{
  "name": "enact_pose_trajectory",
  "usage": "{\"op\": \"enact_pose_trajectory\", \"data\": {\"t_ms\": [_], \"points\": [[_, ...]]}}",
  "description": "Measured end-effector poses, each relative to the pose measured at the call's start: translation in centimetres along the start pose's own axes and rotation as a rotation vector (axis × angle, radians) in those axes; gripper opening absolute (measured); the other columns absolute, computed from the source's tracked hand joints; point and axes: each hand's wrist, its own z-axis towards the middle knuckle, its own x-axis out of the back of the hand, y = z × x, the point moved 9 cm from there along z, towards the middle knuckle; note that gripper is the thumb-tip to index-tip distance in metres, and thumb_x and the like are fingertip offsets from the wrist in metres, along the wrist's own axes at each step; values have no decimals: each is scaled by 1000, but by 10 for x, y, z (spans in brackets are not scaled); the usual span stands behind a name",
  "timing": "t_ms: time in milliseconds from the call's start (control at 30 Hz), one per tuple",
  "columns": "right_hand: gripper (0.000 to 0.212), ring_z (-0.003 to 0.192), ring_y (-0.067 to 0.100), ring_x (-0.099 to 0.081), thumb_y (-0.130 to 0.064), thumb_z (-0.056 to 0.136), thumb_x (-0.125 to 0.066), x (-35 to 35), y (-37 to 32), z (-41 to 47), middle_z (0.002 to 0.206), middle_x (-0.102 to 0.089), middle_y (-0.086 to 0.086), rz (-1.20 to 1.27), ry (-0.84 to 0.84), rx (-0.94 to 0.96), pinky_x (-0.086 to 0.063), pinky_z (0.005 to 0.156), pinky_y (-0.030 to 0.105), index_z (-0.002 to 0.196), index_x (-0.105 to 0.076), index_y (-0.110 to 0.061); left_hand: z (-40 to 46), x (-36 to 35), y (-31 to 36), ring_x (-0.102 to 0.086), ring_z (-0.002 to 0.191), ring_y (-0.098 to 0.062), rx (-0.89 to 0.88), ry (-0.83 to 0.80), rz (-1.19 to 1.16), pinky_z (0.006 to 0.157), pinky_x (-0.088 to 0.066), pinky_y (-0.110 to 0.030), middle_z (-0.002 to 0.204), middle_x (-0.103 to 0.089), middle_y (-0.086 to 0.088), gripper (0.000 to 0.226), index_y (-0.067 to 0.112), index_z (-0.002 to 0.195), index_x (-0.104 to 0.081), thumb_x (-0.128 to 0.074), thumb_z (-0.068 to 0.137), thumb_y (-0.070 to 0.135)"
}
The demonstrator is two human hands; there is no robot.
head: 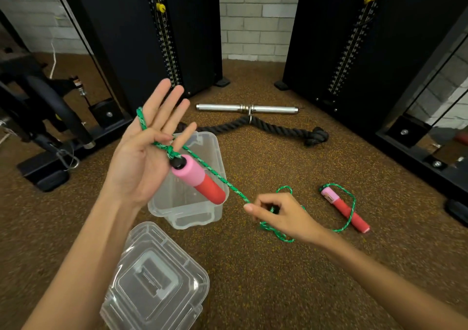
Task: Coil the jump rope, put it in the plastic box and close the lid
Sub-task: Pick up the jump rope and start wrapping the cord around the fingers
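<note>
The left hand (pixel 141 150) is held up above the floor with the palm facing the camera and the fingers spread and extended. The green braided rope (pixel 222 180) of the jump rope is wrapped across the palm and around the back of the hand, so it is carried on the open hand rather than clasped. A knot in the rope sits at the heel of the fingers, and from it one pink-and-red handle (pixel 198 179) hangs down and to the right, in front of the clear plastic box (pixel 202 208).

From the left hand the rope is stretched taut, down and to the right, to the right hand (pixel 281 215). There it is pinched between the thumb and the curled fingers, low over the floor. Beyond that hand the rope lies in loose loops on the speckled brown rubber floor (pixel 253 279) and runs to the second handle (pixel 344 210), which lies flat on the floor well to the right of the box.

The box stands open on the floor with nothing seen inside it. Its clear lid (pixel 154 279) lies separately on the floor, just in front of it.

Farther back, a metal cable bar (pixel 247 108) and a black tricep rope (pixel 278 127) lie between two black weight-stack towers (pixel 354 38).
</note>
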Motion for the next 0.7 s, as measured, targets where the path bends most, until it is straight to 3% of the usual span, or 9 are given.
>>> {"op": "enact_pose_trajectory", "data": {"t_ms": [167,267,367,400,500,567,700], "points": [[13,58,19,-36,-32,81,-69,5,-30,-9,59,-57,-19,138,-34,-10,-24,48,44,68,-66,-31,0,23,-9,-49,129,-15,46,159,5,112,-29,-47,139,-54,-3,77,21,146,-29,-23,81,-19],[9,56,26,-39,-30,81,-70,10,-57,-8,63,-62,-13,153,-53,47,-28,49,46,73,-71,-25,-2,27,-15,-48,130,-18,83,176,26,111,-27,-53,141,-52,-1,86,36,148,-17,-25,82,-18],[15,61,22,-51,-22,82,-68,21,-84,-5,68,-64,-4,129,-39,121,-39,57,35,79,-74,-8,-4,26,-23,-50,128,-20,135,152,100,111,-25,-55,142,-50,2,85,41,147,-16,-30,85,-15],[14,63,18,-53,-21,83,-67,25,-93,-4,70,-64,-5,128,-34,146,-40,58,32,80,-73,-8,-5,25,-26,-53,126,-20,151,142,112,110,-25,-55,141,-51,3,80,41,147,-16,-31,88,-12],[9,61,26,-50,-18,84,-64,36,-118,-3,69,-62,4,144,-29,205,-38,54,35,82,-70,-11,-9,16,-35,-59,118,-23,196,90,119,104,-32,-60,138,-55,4,64,41,148,-9,-35,99,10],[10,58,24,-46,-16,86,-62,43,-132,-2,69,-60,11,137,-32,253,-34,52,28,84,-69,-9,-12,2,-43,-60,117,-26,251,19,98,96,-42,-61,141,-51,6,67,49,146,-1,-37,96,23],[11,53,-2,-44,-10,88,-56,55,-151,1,63,-61,-15,173,-28,307,-31,52,10,87,-66,-8,-24,-41,-54,-64,109,-34,348,-192,90,76,-53,-61,152,-31,17,67,71,132,0,-37,92,32]]}}
